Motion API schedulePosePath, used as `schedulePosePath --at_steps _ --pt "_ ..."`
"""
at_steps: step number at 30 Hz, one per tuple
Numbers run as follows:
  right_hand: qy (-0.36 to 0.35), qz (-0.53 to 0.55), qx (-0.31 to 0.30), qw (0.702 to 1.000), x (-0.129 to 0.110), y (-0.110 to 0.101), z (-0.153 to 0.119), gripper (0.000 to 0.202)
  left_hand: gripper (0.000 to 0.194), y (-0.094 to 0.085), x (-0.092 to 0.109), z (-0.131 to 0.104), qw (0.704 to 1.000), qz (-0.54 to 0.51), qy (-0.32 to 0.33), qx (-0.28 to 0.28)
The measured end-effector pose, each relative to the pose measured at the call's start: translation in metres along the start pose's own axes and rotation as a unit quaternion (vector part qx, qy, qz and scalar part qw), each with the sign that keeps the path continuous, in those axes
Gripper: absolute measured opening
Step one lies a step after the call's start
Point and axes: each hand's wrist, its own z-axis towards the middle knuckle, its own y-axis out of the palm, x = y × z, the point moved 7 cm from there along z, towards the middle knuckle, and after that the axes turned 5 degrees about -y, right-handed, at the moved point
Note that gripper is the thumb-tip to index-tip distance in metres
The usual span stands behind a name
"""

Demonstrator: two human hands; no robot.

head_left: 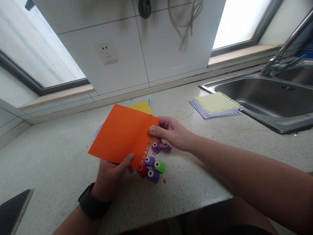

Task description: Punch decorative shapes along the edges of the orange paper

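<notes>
An orange sheet of paper [119, 133] is tilted above the counter, with a row of small punched shapes along its right edge. My left hand [112, 173] grips its lower edge, thumb on top and fingers underneath. At the upper right edge, my right hand [172, 132] is closed around what looks like a yellow-green craft punch [151, 133], mostly hidden by the fingers, with the thumb pressing on it. Below the sheet lie several small craft punches: purple [153, 176], green [159, 166] and red [142, 171]. An orange paper scrap [164, 181] rests beside them.
Yellow and blue paper [139, 106] lies behind the orange sheet. A stack of pale yellow and lilac sheets with punched edges [217, 102] sits by the steel sink [254, 94], slightly over its rim. A dark flat object [16, 209] is at lower left.
</notes>
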Motion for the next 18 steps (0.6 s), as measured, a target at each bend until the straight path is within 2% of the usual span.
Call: schedulePosePath --at_steps 9,13,18 --pt "0.002 -0.013 -0.003 1.0 -0.0028 0.0027 0.0007 0.039 0.026 -0.0011 -0.001 -0.0008 1.0 0.023 0.009 -0.014" --pt "0.004 0.01 -0.003 1.0 0.0008 0.0019 0.0017 0.035 0.026 -0.0013 -0.0053 -0.0004 1.0 -0.002 -0.001 -0.022" --pt "0.004 0.052 0.027 0.998 0.0066 -0.0055 0.0037 0.034 0.027 0.0 -0.0047 0.0 1.0 -0.003 0.01 -0.02"
